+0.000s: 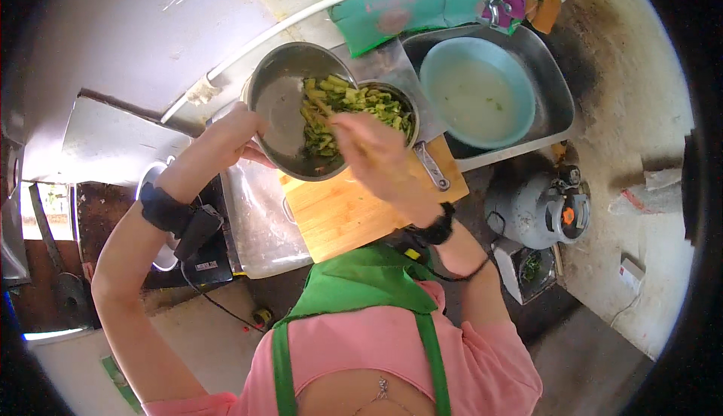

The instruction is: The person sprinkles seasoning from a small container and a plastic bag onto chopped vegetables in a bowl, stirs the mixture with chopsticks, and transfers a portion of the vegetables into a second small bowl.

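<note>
Steel bowl (pixel 282 107) of chopped green vegetables (pixel 325 126), tilted above the wooden cutting board (pixel 343 216); left hand (pixel 226 137) grips its rim, right hand (pixel 373 152), fingers loosely curled, sweeps vegetables toward a small pan (pixel 403 111) just beside the bowl.

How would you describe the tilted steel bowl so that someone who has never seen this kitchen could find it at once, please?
Start at the steel sink holding a pale blue basin. Left of it lies a wooden cutting board, and above its far edge the left hand tips the steel bowl. Unlike the small pan beside it, it is larger, handleless and held tilted, with chopped greens sliding out.
</note>
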Action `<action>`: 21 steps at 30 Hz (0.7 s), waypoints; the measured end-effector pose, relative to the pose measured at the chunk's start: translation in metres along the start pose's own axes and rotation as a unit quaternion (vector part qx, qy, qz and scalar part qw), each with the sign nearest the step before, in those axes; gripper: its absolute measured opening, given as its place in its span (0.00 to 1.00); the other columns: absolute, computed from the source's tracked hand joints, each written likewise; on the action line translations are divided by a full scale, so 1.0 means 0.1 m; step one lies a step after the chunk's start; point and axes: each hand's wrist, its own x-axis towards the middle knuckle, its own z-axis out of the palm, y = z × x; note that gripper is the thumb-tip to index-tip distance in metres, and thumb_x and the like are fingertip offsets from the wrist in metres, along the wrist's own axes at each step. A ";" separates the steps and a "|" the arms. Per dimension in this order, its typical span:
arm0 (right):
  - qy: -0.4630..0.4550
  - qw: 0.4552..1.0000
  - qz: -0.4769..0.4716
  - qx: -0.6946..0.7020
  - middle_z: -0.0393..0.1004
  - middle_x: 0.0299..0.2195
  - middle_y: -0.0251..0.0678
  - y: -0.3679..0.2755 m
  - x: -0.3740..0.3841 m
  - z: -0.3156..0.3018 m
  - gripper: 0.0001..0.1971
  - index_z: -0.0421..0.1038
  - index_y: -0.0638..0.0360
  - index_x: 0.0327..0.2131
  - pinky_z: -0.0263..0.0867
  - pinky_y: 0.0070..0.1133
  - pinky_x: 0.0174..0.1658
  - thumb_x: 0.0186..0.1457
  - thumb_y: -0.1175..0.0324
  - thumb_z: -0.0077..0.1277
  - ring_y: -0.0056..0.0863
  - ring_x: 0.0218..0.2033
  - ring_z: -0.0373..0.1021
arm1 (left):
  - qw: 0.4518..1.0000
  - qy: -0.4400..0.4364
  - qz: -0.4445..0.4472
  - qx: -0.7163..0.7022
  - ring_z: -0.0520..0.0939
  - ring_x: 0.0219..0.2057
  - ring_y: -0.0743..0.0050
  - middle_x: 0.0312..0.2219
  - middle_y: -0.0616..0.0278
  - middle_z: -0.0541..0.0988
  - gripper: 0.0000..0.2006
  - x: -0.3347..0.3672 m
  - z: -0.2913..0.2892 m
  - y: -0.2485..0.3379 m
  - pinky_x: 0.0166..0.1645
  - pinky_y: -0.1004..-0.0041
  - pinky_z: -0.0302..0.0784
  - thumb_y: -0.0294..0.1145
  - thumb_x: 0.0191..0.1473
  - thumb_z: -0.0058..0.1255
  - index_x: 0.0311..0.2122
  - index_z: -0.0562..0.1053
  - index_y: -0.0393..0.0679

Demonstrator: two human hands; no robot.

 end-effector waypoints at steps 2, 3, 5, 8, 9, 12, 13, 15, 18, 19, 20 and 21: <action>-0.034 0.999 0.028 -0.028 0.72 0.27 0.38 -0.01 -0.02 0.20 0.08 0.68 0.59 0.36 0.66 0.23 0.28 0.50 0.76 0.48 0.32 0.25 0.70 | 1.000 -0.007 -0.011 0.012 0.78 0.28 0.45 0.40 0.41 0.67 0.23 0.02 0.03 0.03 0.29 0.53 0.81 0.19 0.46 0.36 0.50 0.50 0.34; -0.069 0.995 0.054 -0.053 0.71 0.27 0.41 -0.01 -0.03 0.23 0.07 0.67 0.58 0.34 0.67 0.26 0.29 0.48 0.76 0.47 0.38 0.26 0.70 | 1.000 0.000 -0.019 0.004 0.78 0.29 0.44 0.39 0.41 0.67 0.24 0.02 0.04 0.04 0.29 0.53 0.81 0.20 0.46 0.36 0.50 0.50 0.35; -0.069 0.993 0.062 -0.066 0.71 0.27 0.41 0.04 -0.08 0.19 0.08 0.67 0.58 0.34 0.67 0.26 0.29 0.47 0.76 0.48 0.38 0.27 0.70 | 1.000 0.007 -0.028 -0.003 0.78 0.29 0.44 0.39 0.41 0.67 0.24 0.03 0.06 0.05 0.29 0.53 0.81 0.20 0.46 0.36 0.50 0.49 0.36; -0.044 0.993 0.068 -0.083 0.71 0.28 0.41 0.11 -0.20 0.09 0.08 0.67 0.59 0.33 0.67 0.27 0.28 0.46 0.77 0.49 0.38 0.27 0.70 | 0.999 0.042 -0.008 0.020 0.79 0.28 0.44 0.39 0.42 0.67 0.23 0.03 0.08 0.05 0.28 0.53 0.81 0.19 0.46 0.36 0.50 0.51 0.37; -0.018 0.994 0.067 -0.086 0.71 0.28 0.41 0.13 -0.23 0.05 0.08 0.67 0.59 0.34 0.67 0.26 0.28 0.46 0.77 0.49 0.38 0.27 0.70 | 0.999 0.036 -0.001 0.029 0.79 0.28 0.44 0.39 0.42 0.67 0.23 0.03 0.07 0.06 0.28 0.53 0.81 0.19 0.45 0.36 0.50 0.51 0.38; 0.028 0.993 0.051 -0.100 0.72 0.29 0.42 0.12 -0.28 -0.09 0.08 0.67 0.59 0.34 0.68 0.26 0.27 0.47 0.77 0.49 0.39 0.26 0.70 | 0.999 0.037 0.000 0.038 0.79 0.29 0.45 0.39 0.44 0.68 0.24 0.02 0.08 0.11 0.27 0.54 0.81 0.19 0.44 0.37 0.50 0.52 0.39; 0.027 0.993 0.053 -0.102 0.72 0.29 0.42 0.12 -0.30 -0.15 0.08 0.67 0.59 0.34 0.68 0.26 0.27 0.47 0.77 0.49 0.39 0.26 0.70 | 0.998 0.047 -0.005 0.037 0.79 0.30 0.45 0.39 0.45 0.69 0.24 0.02 0.09 0.13 0.27 0.54 0.81 0.19 0.44 0.37 0.50 0.53 0.39; 0.018 0.988 0.077 -0.130 0.72 0.28 0.41 0.12 -0.35 -0.28 0.09 0.68 0.60 0.36 0.68 0.23 0.28 0.49 0.75 0.49 0.34 0.24 0.71 | 0.998 0.041 0.000 0.047 0.79 0.31 0.45 0.39 0.45 0.69 0.25 0.06 0.05 0.12 0.27 0.54 0.81 0.19 0.44 0.37 0.50 0.53 0.39; 0.018 0.968 0.242 -0.066 0.72 0.27 0.36 0.05 -0.41 -0.50 0.08 0.68 0.63 0.37 0.67 0.19 0.29 0.52 0.73 0.48 0.25 0.25 0.71 | 0.999 0.025 0.016 0.043 0.79 0.32 0.45 0.38 0.45 0.71 0.25 0.16 -0.06 0.04 0.27 0.54 0.81 0.19 0.44 0.37 0.51 0.53 0.39; 0.016 0.968 0.243 -0.066 0.72 0.27 0.36 0.05 -0.43 -0.53 0.08 0.68 0.63 0.37 0.67 0.19 0.29 0.52 0.73 0.48 0.25 0.25 0.71 | 0.999 0.015 0.028 0.029 0.79 0.32 0.46 0.38 0.45 0.71 0.26 0.18 -0.09 0.01 0.27 0.55 0.81 0.19 0.44 0.37 0.52 0.53 0.39; 0.065 0.956 0.286 0.004 0.73 0.28 0.35 0.06 -0.46 -0.55 0.09 0.68 0.65 0.38 0.66 0.17 0.30 0.54 0.72 0.46 0.22 0.25 0.71 | 0.999 0.015 0.027 0.028 0.79 0.32 0.46 0.38 0.45 0.71 0.26 0.20 -0.12 0.01 0.27 0.55 0.81 0.19 0.44 0.37 0.52 0.53 0.39; 0.113 0.936 0.326 0.074 0.73 0.29 0.34 0.07 -0.48 -0.58 0.10 0.69 0.67 0.38 0.65 0.15 0.31 0.57 0.71 0.44 0.19 0.26 0.70 | 0.999 0.027 0.021 0.030 0.79 0.32 0.46 0.38 0.45 0.71 0.26 0.22 -0.15 0.01 0.27 0.55 0.81 0.19 0.44 0.37 0.52 0.53 0.39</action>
